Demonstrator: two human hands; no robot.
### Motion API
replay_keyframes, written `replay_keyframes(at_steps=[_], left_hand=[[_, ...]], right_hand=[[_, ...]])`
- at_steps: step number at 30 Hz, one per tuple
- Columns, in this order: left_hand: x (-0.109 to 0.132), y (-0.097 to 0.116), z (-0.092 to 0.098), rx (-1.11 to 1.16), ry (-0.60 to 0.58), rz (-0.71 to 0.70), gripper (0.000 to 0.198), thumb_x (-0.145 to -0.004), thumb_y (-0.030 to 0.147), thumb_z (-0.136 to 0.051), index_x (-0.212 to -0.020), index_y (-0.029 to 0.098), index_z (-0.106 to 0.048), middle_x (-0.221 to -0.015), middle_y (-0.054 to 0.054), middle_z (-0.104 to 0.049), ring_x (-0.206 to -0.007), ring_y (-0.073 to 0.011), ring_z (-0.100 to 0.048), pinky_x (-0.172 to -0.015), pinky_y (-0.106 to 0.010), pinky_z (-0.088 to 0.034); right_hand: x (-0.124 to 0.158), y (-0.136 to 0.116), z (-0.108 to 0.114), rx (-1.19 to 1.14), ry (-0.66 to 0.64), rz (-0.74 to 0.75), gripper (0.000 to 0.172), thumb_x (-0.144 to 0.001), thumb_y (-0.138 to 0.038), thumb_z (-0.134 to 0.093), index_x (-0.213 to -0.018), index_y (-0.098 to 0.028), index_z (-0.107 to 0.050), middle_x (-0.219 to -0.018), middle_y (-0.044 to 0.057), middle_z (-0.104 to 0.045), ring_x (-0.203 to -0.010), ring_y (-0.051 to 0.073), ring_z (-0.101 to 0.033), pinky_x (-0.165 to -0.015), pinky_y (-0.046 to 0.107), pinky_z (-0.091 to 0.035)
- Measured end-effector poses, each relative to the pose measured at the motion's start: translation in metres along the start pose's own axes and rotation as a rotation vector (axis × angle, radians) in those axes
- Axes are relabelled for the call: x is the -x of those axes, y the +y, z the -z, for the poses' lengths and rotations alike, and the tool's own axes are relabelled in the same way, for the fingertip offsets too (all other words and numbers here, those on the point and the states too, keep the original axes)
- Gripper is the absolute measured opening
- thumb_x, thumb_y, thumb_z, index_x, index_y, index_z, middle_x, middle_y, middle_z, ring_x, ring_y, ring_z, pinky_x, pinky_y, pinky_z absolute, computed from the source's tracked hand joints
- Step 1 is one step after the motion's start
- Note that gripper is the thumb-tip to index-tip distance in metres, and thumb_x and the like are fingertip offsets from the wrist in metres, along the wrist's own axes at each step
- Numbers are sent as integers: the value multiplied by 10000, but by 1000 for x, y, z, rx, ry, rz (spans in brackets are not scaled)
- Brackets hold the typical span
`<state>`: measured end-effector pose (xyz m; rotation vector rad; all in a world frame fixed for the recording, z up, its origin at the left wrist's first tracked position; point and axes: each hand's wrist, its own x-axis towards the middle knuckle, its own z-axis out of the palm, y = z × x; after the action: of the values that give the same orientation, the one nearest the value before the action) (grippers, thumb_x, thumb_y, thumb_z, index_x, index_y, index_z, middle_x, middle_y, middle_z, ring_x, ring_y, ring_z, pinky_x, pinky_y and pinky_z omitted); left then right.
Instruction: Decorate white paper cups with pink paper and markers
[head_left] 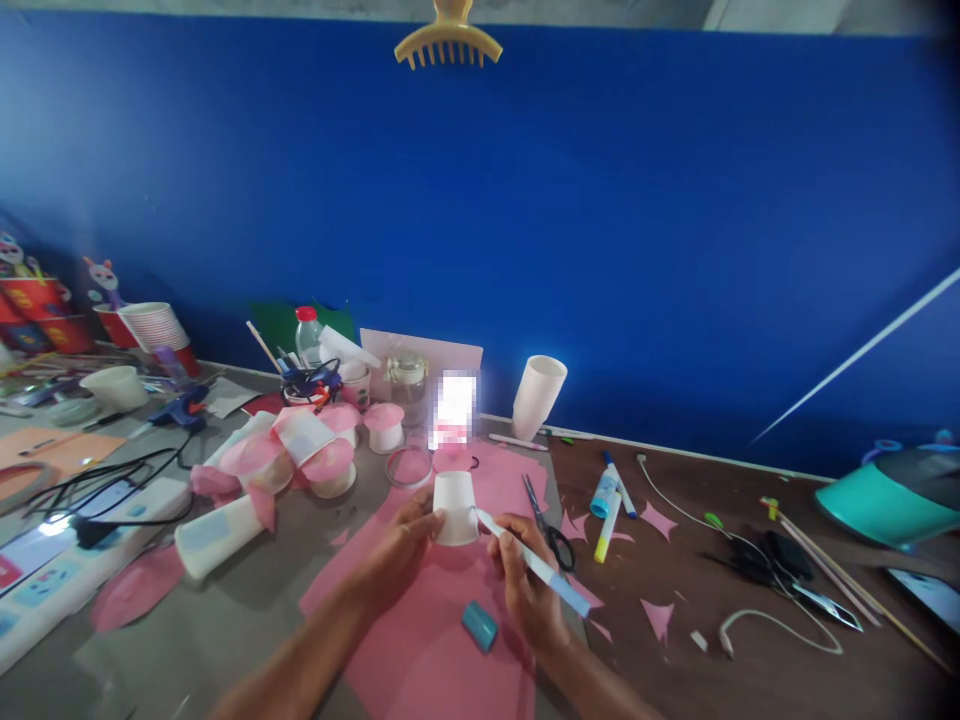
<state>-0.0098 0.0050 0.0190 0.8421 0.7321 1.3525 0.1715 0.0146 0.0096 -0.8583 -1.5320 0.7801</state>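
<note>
your left forearm [319, 625] and right forearm [596, 675] are slanting in from the bottom edge, over pink paper [435, 650] that is covering part of the table [705, 690]. your left hand [411, 525] is gripping a white paper cup [455, 508] by its left side, thumb on the wall, and the cup is standing narrow end up in front of you, above the paper; whether its rim is touching down, you cannot tell from here. your right hand [525, 575] is holding a white-and-blue marker [553, 575] like a pen, its tip meeting or nearly meeting the cup's right side.

for a clean line, you are best off bracing the cup low with the left fingers, so that the thin wall isn't buckling while you are pressing. try turning the cup toward the tip rather than stretching the wrist, and be using light strokes. your right hand is working close to the scissors [541, 517], so mind the knuckles. a teal cylinder [480, 626], probably a cap, is lying near that wrist, where a sleeve or arm could be knocking it.
</note>
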Motion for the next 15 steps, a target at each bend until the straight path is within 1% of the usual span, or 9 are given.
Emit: replay_keyframes(at_steps=[3,5,8,12,15], left_hand=[[1,2,-2,3,8,-4,290,-847,236,-721,-1126,160,-709,-1027,-98,-723,-1011,-275,-631,-809,-330,-433],[1,4,-5,10,19,-4,300,-842,242,-724,-1125,143,-708,-1013,-99,-728,-1001,-278,-639,-816,-336,-439],[1,7,-7,25,46,1,324,-832,250,-738,-1132,131,-709,-988,-89,-737,-991,-285,-649,-855,-350,-445],[2,9,-6,17,75,8,353,-847,234,-718,-1192,159,-700,-1012,-74,-745,-1006,-280,-644,-887,-350,-447],[3,9,-4,-10,73,12,366,-865,255,-709,-1221,173,-694,-1046,-80,-743,-973,-259,-643,-850,-334,-455]], right_hand=[[0,0,-1,-41,-8,-59,328,-1006,-482,-517,-927,-206,-674,-599,-32,-595,-455,111,-518,-456,218,-454],[-1,-2,-1,-62,4,-70,347,-1001,-503,-515,-905,-208,-670,-583,-36,-576,-439,110,-493,-427,216,-433],[-3,-6,0,-53,5,-49,377,-1008,-513,-494,-852,-212,-658,-543,-47,-523,-430,114,-454,-411,228,-404],[-6,-7,4,-2,-34,-8,433,-1023,-511,-447,-756,-224,-629,-526,-39,-482,-452,134,-431,-425,262,-387],[-4,-6,7,13,-33,-9,408,-1027,-497,-438,-794,-230,-639,-547,-30,-494,-471,150,-451,-436,277,-410]])
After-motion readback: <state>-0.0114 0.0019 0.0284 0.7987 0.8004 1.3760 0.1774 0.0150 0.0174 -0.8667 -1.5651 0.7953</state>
